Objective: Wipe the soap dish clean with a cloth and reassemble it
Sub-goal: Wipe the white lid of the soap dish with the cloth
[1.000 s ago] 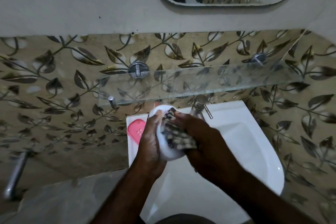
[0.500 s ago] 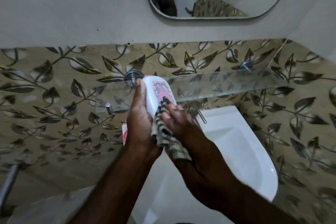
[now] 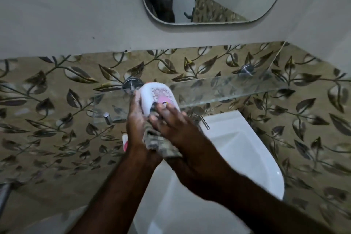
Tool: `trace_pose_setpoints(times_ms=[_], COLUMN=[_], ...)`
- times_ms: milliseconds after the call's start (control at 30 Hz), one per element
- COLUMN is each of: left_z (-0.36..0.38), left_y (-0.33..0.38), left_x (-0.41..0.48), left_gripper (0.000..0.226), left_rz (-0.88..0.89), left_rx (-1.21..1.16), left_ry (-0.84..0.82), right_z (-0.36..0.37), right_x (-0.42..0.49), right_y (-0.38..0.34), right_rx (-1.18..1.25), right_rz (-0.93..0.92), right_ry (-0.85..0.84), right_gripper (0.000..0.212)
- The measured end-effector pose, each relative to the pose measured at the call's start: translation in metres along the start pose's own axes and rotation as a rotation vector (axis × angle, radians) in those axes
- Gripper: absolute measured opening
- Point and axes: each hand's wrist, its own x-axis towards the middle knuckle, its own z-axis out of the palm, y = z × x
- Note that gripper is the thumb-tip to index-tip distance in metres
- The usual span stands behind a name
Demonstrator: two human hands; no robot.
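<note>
**A:** Where might this go wrong for the person?

**B:** The left hand [image 3: 135, 119] curls round the left edge of the soap dish shell [image 3: 159, 99] and holds it tilted in the air. The right hand [image 3: 171, 125] spreads fairly straight fingers over the cloth [image 3: 161, 143], pressing it to the shell's lower end. A hard push against that one-sided hold could squirt the glossy shell out, down onto the basin [image 3: 243, 154] under the hands.

**A:** Is the cloth pinched?

**B:** The right thumb is hidden under the palm, so that cannot be told.

**A:** And the materials?

**B:** The cloth is soft, checked and crumpled. The shell is smooth, white and rounded, with a pink print. A pink part [image 3: 125, 144], judged to be the dish's insert, peeks from behind the left wrist. The basin is hard and glazed. Just beyond the fingertips runs a glass shelf [image 3: 237, 87], and the raised shell could knock its edge.
</note>
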Motion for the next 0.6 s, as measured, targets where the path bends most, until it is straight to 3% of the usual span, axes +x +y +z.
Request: trace_pose_setpoints(times_ms=[100, 167, 367, 467, 533, 600], left_z=[-0.002, -0.004, -0.006, -0.014, -0.009, -0.002], left_y=[-0.014, -0.011, 0.010, -0.006, -0.012, -0.015], left_x=[-0.007, -0.006, 0.005, 0.001, 0.000, 0.004], left_gripper=[0.044, 0.051, 0.070, 0.055, 0.037, 0.036], left_rz=[-0.021, -0.008, -0.067, -0.074, -0.035, -0.023], left_rx=[0.010, 0.020, 0.113, 0.133, 0.121, 0.145], left_ry=[-0.050, -0.080, -0.041, -0.064, -0.084, -0.126], right_z=[-0.011, -0.011, 0.009, -0.001, -0.007, -0.005], right_x=[0.020, 0.017, -0.008, 0.016, 0.028, 0.030], right_y=[0.019, 0.025, 0.000, 0.010, 0.017, 0.024], right_rx=[0.071, 0.175, -0.001, -0.130, -0.084, 0.030], right_rz=[0.089, 0.191, 0.033, -0.022, 0.021, 0.087], right_ry=[0.086, 0.140, 0.008, 0.033, 0.086, 0.156], right_gripper=[0.053, 0.057, 0.055, 0.059, 0.058, 0.055])
